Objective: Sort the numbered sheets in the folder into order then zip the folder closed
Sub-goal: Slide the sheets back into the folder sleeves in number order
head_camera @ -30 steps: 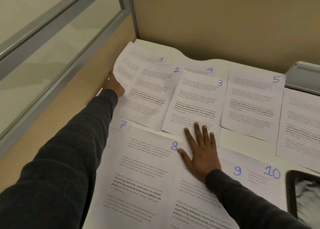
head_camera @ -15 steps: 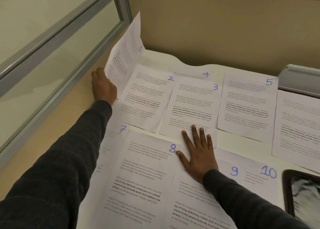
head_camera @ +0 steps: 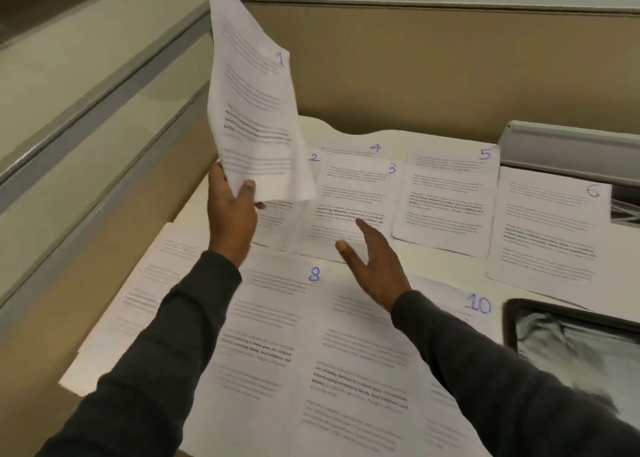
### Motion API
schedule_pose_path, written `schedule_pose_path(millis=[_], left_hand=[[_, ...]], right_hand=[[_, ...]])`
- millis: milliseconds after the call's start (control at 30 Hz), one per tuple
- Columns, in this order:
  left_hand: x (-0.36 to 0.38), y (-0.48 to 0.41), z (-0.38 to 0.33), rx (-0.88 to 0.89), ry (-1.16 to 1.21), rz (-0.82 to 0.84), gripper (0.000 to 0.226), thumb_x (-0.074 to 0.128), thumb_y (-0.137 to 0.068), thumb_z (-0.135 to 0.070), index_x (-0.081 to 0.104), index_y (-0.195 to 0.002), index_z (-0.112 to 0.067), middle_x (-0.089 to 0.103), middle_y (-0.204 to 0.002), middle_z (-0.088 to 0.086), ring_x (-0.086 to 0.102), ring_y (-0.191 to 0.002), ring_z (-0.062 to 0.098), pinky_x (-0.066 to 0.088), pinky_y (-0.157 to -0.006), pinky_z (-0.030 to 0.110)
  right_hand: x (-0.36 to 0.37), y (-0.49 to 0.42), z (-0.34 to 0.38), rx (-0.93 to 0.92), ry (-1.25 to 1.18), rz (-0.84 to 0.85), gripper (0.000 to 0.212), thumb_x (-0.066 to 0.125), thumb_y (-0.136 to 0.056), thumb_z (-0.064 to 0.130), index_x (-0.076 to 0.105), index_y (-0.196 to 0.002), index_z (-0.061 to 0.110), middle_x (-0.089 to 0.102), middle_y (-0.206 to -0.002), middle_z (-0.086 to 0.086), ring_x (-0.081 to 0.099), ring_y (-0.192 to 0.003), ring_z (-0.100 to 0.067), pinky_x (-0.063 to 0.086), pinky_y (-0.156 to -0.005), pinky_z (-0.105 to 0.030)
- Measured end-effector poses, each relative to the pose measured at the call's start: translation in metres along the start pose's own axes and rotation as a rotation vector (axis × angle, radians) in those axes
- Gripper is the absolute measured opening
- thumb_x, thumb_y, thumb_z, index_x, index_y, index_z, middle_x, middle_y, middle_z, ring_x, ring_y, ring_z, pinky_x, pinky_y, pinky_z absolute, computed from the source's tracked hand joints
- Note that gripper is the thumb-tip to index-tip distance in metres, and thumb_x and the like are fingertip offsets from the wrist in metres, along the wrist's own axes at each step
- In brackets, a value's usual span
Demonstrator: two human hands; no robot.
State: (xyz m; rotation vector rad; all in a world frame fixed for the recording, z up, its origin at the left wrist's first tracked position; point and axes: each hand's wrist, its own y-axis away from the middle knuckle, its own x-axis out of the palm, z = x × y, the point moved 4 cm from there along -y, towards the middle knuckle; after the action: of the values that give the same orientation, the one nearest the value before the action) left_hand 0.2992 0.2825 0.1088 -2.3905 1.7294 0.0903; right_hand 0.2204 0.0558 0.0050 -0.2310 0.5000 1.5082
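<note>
1. White paper, sheet 1 (head_camera: 252,110), stands nearly upright in the air at the far left. My left hand (head_camera: 232,214) pinches its bottom edge, thumb on the printed face and fingers behind. I judge I hold it low so that its number shows and it can start the pile.
2. My right hand (head_camera: 372,262) is spread, fingers straight and thumb out, over the near edge of sheet 3 (head_camera: 349,197). Whether it touches the paper I cannot tell. It looks ready to receive sheet 1.
3. Sheet 2 (head_camera: 277,224) lies partly hidden behind sheet 1, and sheet 4 (head_camera: 349,149) peeps out beyond sheet 3. Sheet 5 (head_camera: 446,197) and sheet 6 (head_camera: 547,228) run on to the right. Sheet 8 (head_camera: 270,318) and sheet 10 (head_camera: 478,306) lie nearer me. All are face up, so the order reads at a glance.
4. What I take for the folder (head_camera: 571,345), dark-rimmed and shiny inside, sits at the near right, apart from both hands.
5. Underneath is a pale desk (head_camera: 433,259), with a beige partition (head_camera: 415,68) beyond it and a grey-framed glass panel (head_camera: 104,110) at the left.
</note>
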Motion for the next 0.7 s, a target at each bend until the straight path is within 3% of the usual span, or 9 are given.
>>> schedule_pose_path(millis=[100,167,233,300,367,500,567,700], left_hand=[[0.041,0.072,-0.007,-0.111,0.160,0.101,0.029,0.052,-0.094,0.001,0.051,-0.109,-0.024,0.064,-0.112,-0.002,0.064,-0.092,0.015,0.056,-0.068,0.039],[0.069,0.123,-0.008,-0.185,0.212,0.166,0.030,0.053,-0.094,0.002,0.053,-0.111,-0.023,0.067,-0.111,-0.002,0.065,-0.087,0.016,0.052,-0.061,0.033],[0.099,0.174,-0.011,-0.239,0.279,0.232,0.033,0.053,-0.093,0.004,0.054,-0.113,-0.022,0.067,-0.115,0.003,0.064,-0.090,0.020,0.052,-0.061,0.030],[0.127,0.226,-0.016,-0.286,0.314,0.285,0.034,0.053,-0.093,0.006,0.054,-0.114,-0.021,0.066,-0.118,0.006,0.064,-0.096,0.023,0.053,-0.065,0.033],[0.154,0.275,-0.019,-0.333,0.341,0.311,0.034,0.052,-0.093,0.008,0.053,-0.114,-0.018,0.065,-0.119,0.008,0.064,-0.097,0.024,0.052,-0.064,0.034],[0.212,0.362,-0.023,-0.396,0.365,0.386,0.035,0.052,-0.092,0.011,0.053,-0.116,-0.015,0.065,-0.120,0.009,0.063,-0.099,0.025,0.053,-0.068,0.037],[0.240,0.393,-0.024,-0.399,0.327,0.429,0.038,0.055,-0.092,0.009,0.052,-0.122,-0.014,0.067,-0.120,0.004,0.065,-0.102,0.023,0.056,-0.072,0.040],[0.289,0.440,-0.028,-0.364,0.219,0.525,0.042,0.060,-0.092,0.002,0.052,-0.128,-0.020,0.068,-0.119,-0.001,0.068,-0.098,0.015,0.055,-0.064,0.032]], right_hand=[[-0.044,0.019,0.004,0.160,-0.459,0.038,0.067,0.051,-0.090,0.071,0.045,-0.146,0.033,0.052,-0.146,0.007,0.055,-0.128,-0.016,0.043,-0.112,-0.040],[-0.076,0.035,-0.005,0.228,-0.719,0.064,0.047,0.049,-0.094,0.066,0.053,-0.132,0.039,0.062,-0.137,0.003,0.064,-0.118,-0.023,0.053,-0.102,-0.048],[-0.113,0.052,-0.021,0.224,-0.906,0.050,0.053,0.055,-0.090,0.067,0.054,-0.136,0.041,0.066,-0.133,0.004,0.066,-0.118,-0.024,0.057,-0.094,-0.050],[-0.153,0.074,-0.041,0.222,-1.000,0.010,0.069,0.066,-0.085,0.065,0.053,-0.144,0.033,0.064,-0.138,0.001,0.062,-0.125,-0.025,0.052,-0.101,-0.052],[-0.195,0.100,-0.064,0.237,-0.991,-0.008,0.064,0.074,-0.086,0.051,0.058,-0.140,0.021,0.066,-0.134,-0.006,0.063,-0.123,-0.030,0.047,-0.107,-0.054],[-0.276,0.147,-0.112,0.225,-0.855,-0.004,0.040,0.068,-0.094,0.018,0.061,-0.133,0.010,0.071,-0.125,-0.012,0.067,-0.115,-0.035,0.051,-0.102,-0.054],[-0.316,0.169,-0.131,0.219,-0.750,-0.051,0.037,0.066,-0.095,0.012,0.061,-0.132,0.008,0.071,-0.123,-0.011,0.069,-0.111,-0.032,0.055,-0.098,-0.049],[-0.382,0.199,-0.164,0.220,-0.593,-0.137,0.033,0.066,-0.095,0.013,0.063,-0.128,0.008,0.074,-0.117,-0.009,0.072,-0.105,-0.030,0.059,-0.088,-0.041]])
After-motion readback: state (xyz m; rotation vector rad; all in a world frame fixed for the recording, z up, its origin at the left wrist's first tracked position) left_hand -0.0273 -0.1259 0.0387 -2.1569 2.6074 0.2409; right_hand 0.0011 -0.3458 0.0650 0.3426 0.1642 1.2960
